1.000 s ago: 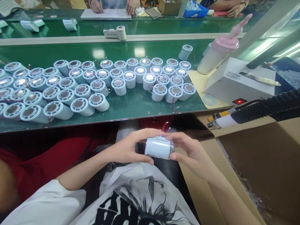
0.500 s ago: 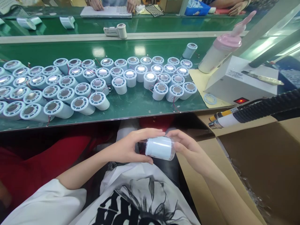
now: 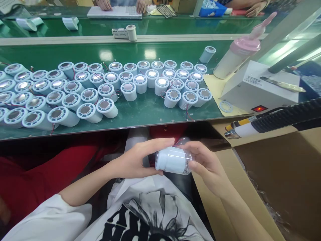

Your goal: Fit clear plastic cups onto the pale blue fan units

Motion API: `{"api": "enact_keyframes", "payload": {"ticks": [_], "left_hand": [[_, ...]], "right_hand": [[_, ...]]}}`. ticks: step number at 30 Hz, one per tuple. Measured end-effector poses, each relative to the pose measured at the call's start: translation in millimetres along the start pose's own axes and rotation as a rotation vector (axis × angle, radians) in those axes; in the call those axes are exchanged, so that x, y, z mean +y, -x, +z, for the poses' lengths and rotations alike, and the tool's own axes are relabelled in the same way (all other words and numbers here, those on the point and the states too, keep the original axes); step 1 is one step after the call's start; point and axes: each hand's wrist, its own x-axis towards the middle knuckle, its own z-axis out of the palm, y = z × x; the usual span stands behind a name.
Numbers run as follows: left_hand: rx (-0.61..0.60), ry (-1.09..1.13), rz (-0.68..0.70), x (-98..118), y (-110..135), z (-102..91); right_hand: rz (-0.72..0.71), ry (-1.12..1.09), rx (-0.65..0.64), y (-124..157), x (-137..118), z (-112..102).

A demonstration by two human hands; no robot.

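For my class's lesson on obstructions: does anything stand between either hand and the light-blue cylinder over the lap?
Yes: clear plastic, extending past the right end of the light-blue cylinder, lies between it and the right hand. Nothing visible stands between the left hand and the cylinder.

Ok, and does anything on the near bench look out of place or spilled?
Only mildly: one light blue cylinder sits beyond the far right corner of the cluster, and a loose ring lies on the yellow sheet. I see no spill.
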Motion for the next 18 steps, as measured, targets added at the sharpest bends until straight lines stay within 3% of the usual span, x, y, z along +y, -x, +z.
{"api": "enact_keyframes", "payload": {"ticks": [6, 9, 11, 13, 15, 16, 18], "left_hand": [[0.068, 0.061, -0.021, 5, 3, 6.2], [0.221, 0.115, -0.107, 4, 10, -7.7], [0.494, 0.101, -0.199, -3, 20, -37.8], [0.872, 0.056, -0.236, -14, 36, -84.1], [1.163, -0.126, -0.219, -25, 57, -136.0], [1.251, -0.211, -0.211, -30, 69, -159.9], [1.308, -0.372, -0.291, -37, 94, -197.0]], "right_hand": [[0.025, -0.054, 0.163, 5, 3, -4], [0.089, -0.194, 0.266, 11, 13, -17], [0.11, -0.301, 0.309, 16, 21, -30], [0.143, -0.359, 0.323, 22, 27, -43], [0.209, -0.37, 0.336, 27, 32, -54], [0.25, -0.37, 0.338, 30, 35, -57], [0.327, -0.377, 0.348, 35, 40, -62]]}}
